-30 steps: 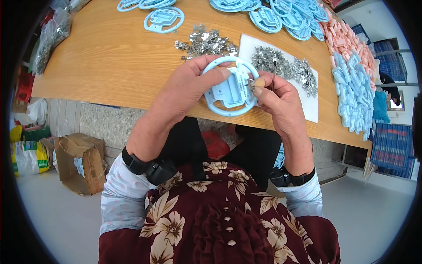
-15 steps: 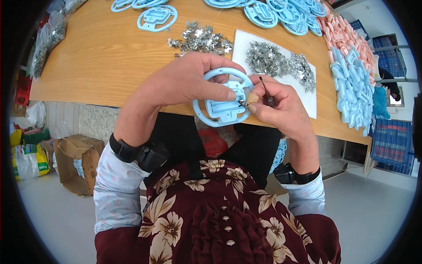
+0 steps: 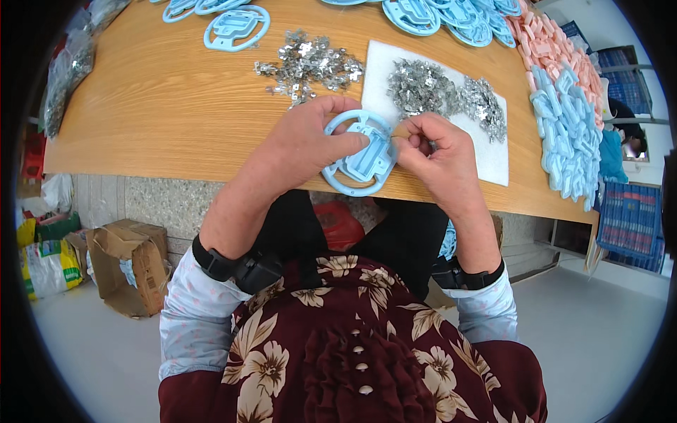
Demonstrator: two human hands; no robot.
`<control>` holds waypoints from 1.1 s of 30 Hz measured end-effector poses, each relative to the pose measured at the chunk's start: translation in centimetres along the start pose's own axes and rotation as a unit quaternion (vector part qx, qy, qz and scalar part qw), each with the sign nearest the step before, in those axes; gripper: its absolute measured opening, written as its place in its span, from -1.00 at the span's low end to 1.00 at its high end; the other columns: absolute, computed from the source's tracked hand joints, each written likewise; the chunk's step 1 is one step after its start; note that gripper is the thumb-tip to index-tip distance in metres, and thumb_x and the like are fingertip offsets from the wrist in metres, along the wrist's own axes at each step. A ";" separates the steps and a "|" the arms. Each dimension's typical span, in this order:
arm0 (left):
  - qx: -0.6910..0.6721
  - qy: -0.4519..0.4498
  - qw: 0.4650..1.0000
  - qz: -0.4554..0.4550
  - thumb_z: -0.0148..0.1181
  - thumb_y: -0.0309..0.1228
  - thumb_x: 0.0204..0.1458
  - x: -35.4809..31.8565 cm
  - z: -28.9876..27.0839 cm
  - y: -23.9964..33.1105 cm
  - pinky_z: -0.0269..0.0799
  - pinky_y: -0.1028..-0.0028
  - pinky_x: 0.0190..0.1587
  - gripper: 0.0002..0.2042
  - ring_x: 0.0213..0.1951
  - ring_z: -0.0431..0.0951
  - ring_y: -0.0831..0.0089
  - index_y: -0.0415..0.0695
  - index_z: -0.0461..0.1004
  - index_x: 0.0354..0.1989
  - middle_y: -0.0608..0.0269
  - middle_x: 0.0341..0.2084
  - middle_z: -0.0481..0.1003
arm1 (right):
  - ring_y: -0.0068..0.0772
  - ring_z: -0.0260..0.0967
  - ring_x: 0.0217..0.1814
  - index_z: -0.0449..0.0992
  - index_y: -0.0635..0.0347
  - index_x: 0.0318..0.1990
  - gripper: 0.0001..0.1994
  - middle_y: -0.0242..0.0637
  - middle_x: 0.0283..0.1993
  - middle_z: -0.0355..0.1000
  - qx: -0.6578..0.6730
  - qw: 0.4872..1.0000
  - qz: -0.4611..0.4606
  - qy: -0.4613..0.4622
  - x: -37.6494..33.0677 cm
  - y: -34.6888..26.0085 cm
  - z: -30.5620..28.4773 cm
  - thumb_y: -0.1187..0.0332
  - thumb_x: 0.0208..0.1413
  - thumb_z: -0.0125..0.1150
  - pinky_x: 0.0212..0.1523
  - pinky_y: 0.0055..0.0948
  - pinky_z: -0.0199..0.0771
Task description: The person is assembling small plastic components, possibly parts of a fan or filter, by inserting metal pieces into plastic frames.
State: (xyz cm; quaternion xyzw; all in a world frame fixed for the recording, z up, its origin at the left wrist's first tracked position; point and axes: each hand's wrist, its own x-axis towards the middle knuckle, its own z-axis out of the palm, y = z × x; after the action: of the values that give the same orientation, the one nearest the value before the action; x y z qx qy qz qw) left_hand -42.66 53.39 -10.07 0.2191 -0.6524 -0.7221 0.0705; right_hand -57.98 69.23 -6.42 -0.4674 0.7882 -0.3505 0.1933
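My left hand (image 3: 307,144) grips a light-blue plastic toy steering wheel (image 3: 364,163) by its left side, thumb laid over the middle. The wheel is tilted above the table's front edge, with its hollow, ribbed centre facing up. At its right rim is my right hand (image 3: 443,155), thumb and forefinger pinched together and the other fingers curled. Tan tape wraps a fingertip there. What the pinch holds is hidden. Beyond the hands lie a loose heap of small silver metal pieces (image 3: 310,65) and a white foam sheet (image 3: 377,67) bearing two more heaps of metal pieces (image 3: 422,86).
More blue steering wheels (image 3: 237,28) lie along the table's far side. At the right are piles of blue plastic parts (image 3: 564,134) and pink plastic parts (image 3: 546,46). Filled clear bags (image 3: 67,77) hang at the left edge. A cardboard box (image 3: 130,264) stands on the floor.
The wheel has turned and tilted in my left hand. A thin dark tool that showed in my right hand is no longer visible. The right fingers have curled in more.
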 end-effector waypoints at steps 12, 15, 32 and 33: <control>0.057 0.018 0.998 0.002 0.30 -0.36 0.08 0.2 0.3 -0.1 0.51 0.50 -0.14 -0.57 -0.21 0.56 0.54 -0.31 0.39 0.07 0.19 -0.19 0.55 | -0.02 0.45 -0.32 0.50 0.18 -0.41 -0.86 -0.19 -0.42 0.45 -0.251 0.963 -0.102 -0.006 0.6 -2.8 -0.1 0.31 -0.01 0.22 -0.33 -0.12 0.44; 0.138 0.085 0.987 0.021 0.29 -0.30 0.08 0.2 1.2 0.2 0.51 0.48 -0.19 -0.60 -0.26 0.58 0.52 -0.31 0.44 0.00 0.17 -0.27 0.58 | 0.00 0.45 -0.31 0.48 0.19 -0.38 -0.88 -0.17 -0.42 0.45 -0.279 0.954 -0.106 -0.030 0.8 -3.3 -0.1 0.33 0.03 0.19 -0.32 -0.11 0.43; 0.158 0.105 0.981 0.046 0.20 -0.25 0.15 0.1 1.4 -0.3 0.51 0.44 -0.13 -0.61 -0.22 0.61 0.44 -0.34 0.49 -0.01 0.10 -0.25 0.62 | 0.02 0.47 -0.31 0.44 0.04 0.09 -0.69 -0.16 -0.40 0.49 -0.148 0.985 -0.077 -0.041 -2.4 -1.9 0.2 0.39 0.17 0.09 -0.31 -0.09 0.46; 0.160 0.103 0.981 0.047 0.19 -0.26 0.15 0.0 1.4 -0.3 0.51 0.44 -0.13 -0.62 -0.22 0.61 0.45 -0.34 0.49 -0.01 0.10 -0.25 0.62 | 0.02 0.47 -0.33 0.45 0.04 0.07 -0.69 -0.16 -0.41 0.48 -0.144 0.987 -0.069 -0.023 -2.4 -1.9 0.1 0.39 0.16 0.09 -0.32 -0.09 0.46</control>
State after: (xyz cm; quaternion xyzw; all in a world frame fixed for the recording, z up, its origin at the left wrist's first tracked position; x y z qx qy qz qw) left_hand -43.21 54.68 -10.27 0.2697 -0.7583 -0.5778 0.1356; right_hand -55.59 70.69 -5.19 -0.5514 0.7918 -0.2348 0.1176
